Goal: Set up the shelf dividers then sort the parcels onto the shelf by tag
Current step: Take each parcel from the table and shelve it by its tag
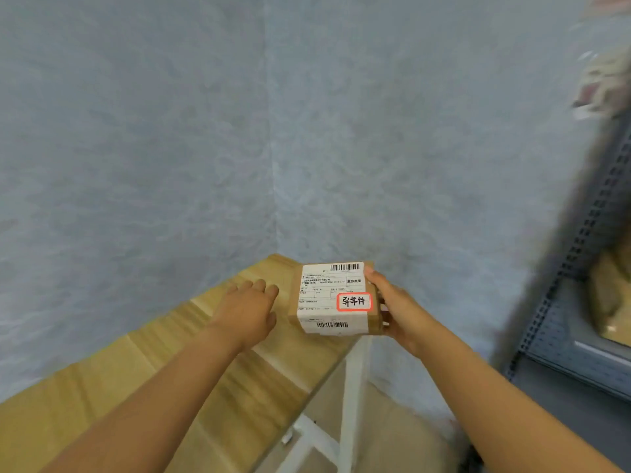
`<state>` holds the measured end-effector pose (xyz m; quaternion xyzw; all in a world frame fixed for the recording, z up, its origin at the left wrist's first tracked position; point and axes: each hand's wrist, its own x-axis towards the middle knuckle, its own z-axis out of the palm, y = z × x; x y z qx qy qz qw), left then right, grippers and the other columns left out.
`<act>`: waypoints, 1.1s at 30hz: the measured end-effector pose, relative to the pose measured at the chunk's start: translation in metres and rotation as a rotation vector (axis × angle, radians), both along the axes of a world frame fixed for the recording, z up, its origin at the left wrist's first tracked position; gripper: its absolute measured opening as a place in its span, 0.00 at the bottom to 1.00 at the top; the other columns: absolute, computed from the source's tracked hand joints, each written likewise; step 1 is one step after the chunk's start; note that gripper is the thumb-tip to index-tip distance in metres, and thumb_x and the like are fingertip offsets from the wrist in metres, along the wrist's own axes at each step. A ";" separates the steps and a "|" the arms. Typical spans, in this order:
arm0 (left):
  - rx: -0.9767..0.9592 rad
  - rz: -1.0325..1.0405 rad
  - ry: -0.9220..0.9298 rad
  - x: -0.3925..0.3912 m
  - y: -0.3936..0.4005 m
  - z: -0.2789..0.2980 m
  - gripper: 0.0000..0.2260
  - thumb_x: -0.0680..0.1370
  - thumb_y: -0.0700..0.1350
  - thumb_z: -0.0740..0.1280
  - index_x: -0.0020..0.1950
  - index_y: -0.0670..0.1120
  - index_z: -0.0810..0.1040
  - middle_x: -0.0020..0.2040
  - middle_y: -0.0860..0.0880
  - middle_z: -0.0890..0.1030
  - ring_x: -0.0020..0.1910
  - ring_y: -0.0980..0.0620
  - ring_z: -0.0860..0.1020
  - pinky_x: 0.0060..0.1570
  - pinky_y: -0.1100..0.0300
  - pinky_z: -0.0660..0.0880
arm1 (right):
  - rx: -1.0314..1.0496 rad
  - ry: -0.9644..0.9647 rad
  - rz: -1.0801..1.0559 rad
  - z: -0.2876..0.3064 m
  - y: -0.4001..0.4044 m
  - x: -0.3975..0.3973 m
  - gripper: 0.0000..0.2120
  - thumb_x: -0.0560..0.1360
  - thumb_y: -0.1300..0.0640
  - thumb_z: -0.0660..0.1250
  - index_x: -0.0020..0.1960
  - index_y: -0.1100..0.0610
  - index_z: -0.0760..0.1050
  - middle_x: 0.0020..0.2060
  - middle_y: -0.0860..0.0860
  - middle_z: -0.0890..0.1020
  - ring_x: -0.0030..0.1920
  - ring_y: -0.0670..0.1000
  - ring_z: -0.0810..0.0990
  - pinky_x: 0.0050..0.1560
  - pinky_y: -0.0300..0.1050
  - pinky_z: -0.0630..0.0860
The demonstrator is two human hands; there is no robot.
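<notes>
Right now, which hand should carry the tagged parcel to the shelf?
Right. The right hand already holds the parcel by its right side, and the grey shelf stands on that side. The left hand is open, left of the parcel, gripping nothing.

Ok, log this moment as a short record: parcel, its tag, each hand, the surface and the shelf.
parcel: small brown cardboard box with a white shipping label, at the far end of the table
tag: white sticker with red border and handwritten characters, on the label's right side
right hand: grips the parcel's right side, fingers curled round it
left hand: open, palm down, just left of the parcel, apart from it
surface: wooden table on white legs
shelf: grey metal rack at right, blurred
</notes>
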<state>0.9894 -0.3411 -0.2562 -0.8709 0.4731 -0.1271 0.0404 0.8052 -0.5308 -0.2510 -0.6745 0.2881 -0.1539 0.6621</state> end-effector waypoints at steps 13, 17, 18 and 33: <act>-0.148 -0.339 -0.049 -0.211 -0.198 0.056 0.19 0.81 0.55 0.59 0.70 0.50 0.69 0.63 0.48 0.75 0.62 0.46 0.74 0.58 0.52 0.71 | -0.113 -0.046 -0.319 0.066 -0.117 -0.257 0.24 0.78 0.33 0.60 0.60 0.48 0.81 0.50 0.52 0.87 0.52 0.54 0.86 0.58 0.56 0.81; -0.227 -0.401 -0.059 -0.263 -0.243 0.083 0.19 0.81 0.55 0.60 0.70 0.49 0.70 0.62 0.47 0.76 0.61 0.45 0.75 0.56 0.52 0.72 | -0.170 -0.094 -0.362 0.099 -0.157 -0.313 0.24 0.78 0.33 0.59 0.60 0.49 0.81 0.50 0.51 0.88 0.52 0.54 0.86 0.57 0.55 0.81; -0.241 -0.409 -0.068 -0.272 -0.253 0.091 0.20 0.81 0.55 0.60 0.70 0.49 0.69 0.62 0.47 0.76 0.61 0.45 0.75 0.56 0.52 0.72 | -0.185 -0.105 -0.360 0.107 -0.165 -0.324 0.25 0.78 0.32 0.59 0.60 0.48 0.81 0.49 0.51 0.88 0.51 0.53 0.86 0.54 0.54 0.82; -0.324 -0.516 -0.134 -0.297 -0.430 0.165 0.21 0.82 0.53 0.59 0.73 0.47 0.68 0.64 0.45 0.75 0.62 0.44 0.74 0.56 0.51 0.73 | -0.224 -0.281 -0.602 0.205 -0.317 -0.411 0.26 0.77 0.30 0.59 0.54 0.49 0.83 0.46 0.52 0.88 0.44 0.52 0.88 0.44 0.50 0.84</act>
